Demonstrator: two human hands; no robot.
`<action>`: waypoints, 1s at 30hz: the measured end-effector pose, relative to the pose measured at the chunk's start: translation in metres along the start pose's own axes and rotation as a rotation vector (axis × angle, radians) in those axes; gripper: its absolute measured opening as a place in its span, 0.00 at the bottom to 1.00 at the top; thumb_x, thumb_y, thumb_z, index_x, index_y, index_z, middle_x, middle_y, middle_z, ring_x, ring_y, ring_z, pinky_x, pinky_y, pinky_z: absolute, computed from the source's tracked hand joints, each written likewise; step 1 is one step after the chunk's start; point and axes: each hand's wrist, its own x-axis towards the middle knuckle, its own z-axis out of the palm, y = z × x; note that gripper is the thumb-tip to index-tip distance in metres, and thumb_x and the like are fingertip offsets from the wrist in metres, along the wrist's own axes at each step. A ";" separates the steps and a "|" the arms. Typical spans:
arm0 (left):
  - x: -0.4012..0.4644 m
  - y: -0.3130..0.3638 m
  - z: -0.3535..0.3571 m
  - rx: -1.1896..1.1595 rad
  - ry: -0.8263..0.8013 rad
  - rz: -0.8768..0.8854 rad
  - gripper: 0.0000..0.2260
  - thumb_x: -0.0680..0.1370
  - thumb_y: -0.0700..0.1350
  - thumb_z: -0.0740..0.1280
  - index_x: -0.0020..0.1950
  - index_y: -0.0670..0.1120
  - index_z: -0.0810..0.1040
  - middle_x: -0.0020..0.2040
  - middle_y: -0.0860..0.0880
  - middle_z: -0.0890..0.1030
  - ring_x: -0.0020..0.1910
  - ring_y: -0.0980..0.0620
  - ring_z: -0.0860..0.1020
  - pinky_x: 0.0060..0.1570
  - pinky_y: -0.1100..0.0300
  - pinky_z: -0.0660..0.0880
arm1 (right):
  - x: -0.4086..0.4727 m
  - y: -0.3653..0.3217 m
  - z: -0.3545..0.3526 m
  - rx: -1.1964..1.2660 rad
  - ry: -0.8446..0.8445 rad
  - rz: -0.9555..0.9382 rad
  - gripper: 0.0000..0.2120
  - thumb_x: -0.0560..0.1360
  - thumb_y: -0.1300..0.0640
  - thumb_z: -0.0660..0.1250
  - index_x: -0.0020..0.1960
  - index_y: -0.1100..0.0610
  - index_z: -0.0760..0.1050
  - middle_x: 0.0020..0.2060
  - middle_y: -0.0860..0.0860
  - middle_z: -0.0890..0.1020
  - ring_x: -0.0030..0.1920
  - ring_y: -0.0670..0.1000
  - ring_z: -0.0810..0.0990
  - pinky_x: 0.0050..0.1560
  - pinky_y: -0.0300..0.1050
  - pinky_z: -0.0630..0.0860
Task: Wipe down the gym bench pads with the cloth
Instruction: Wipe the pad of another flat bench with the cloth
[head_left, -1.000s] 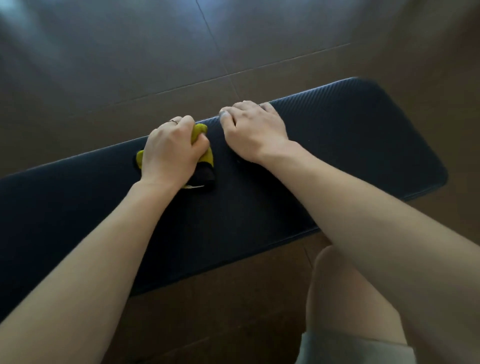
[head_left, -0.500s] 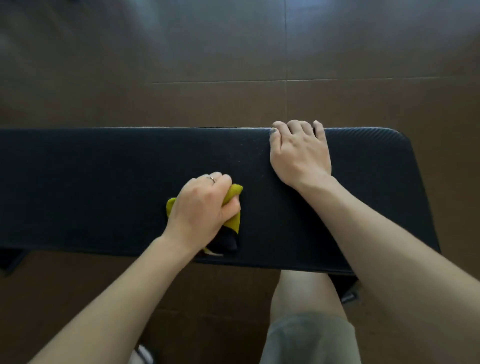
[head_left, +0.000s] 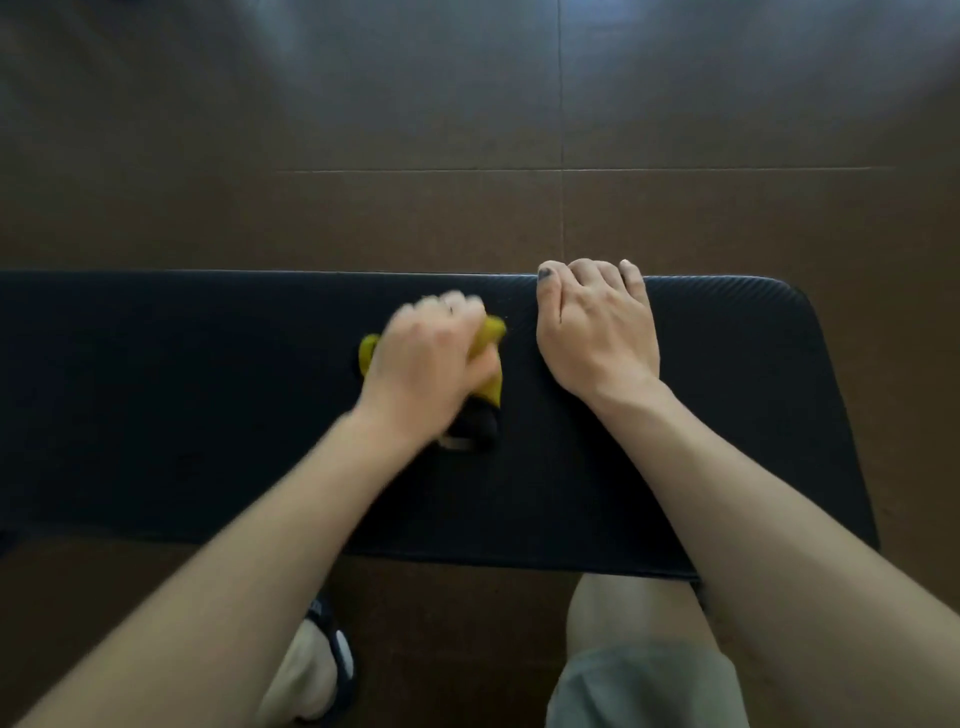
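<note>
On the left the bench pad lies dark along the frame, and the left hand is blurred mid-stroke, its fingers curled tight round the bunched yellow-and-black cloth, pressing it onto the pad. Half a second ago that cloth sat close to the near edge; now it has swept up toward the far edge, so the wipe is crossing the pad's width. Just beside it, the right hand stays planted, fingers together and hooked over the far rim, bracing. I'd judge the middle stretch is being covered, with the long left run likely still to do.
</note>
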 end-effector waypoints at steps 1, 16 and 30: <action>-0.030 0.008 -0.006 -0.039 -0.034 0.034 0.11 0.78 0.51 0.60 0.43 0.45 0.73 0.38 0.47 0.75 0.37 0.44 0.75 0.40 0.48 0.74 | 0.000 -0.001 0.000 0.000 0.001 0.000 0.25 0.87 0.48 0.42 0.70 0.50 0.74 0.65 0.50 0.79 0.71 0.53 0.71 0.81 0.55 0.51; 0.034 0.000 0.015 0.002 0.018 -0.086 0.10 0.80 0.49 0.63 0.43 0.45 0.70 0.41 0.44 0.77 0.42 0.39 0.77 0.44 0.48 0.69 | 0.002 -0.001 0.003 -0.048 0.043 0.011 0.24 0.86 0.49 0.43 0.70 0.50 0.75 0.64 0.51 0.80 0.69 0.55 0.73 0.79 0.56 0.55; -0.109 -0.057 -0.035 0.134 0.131 -0.575 0.13 0.81 0.49 0.62 0.41 0.44 0.66 0.40 0.44 0.70 0.42 0.35 0.76 0.41 0.47 0.66 | 0.002 0.004 0.005 0.006 0.028 -0.030 0.26 0.86 0.48 0.41 0.72 0.52 0.74 0.67 0.53 0.79 0.72 0.56 0.71 0.81 0.56 0.52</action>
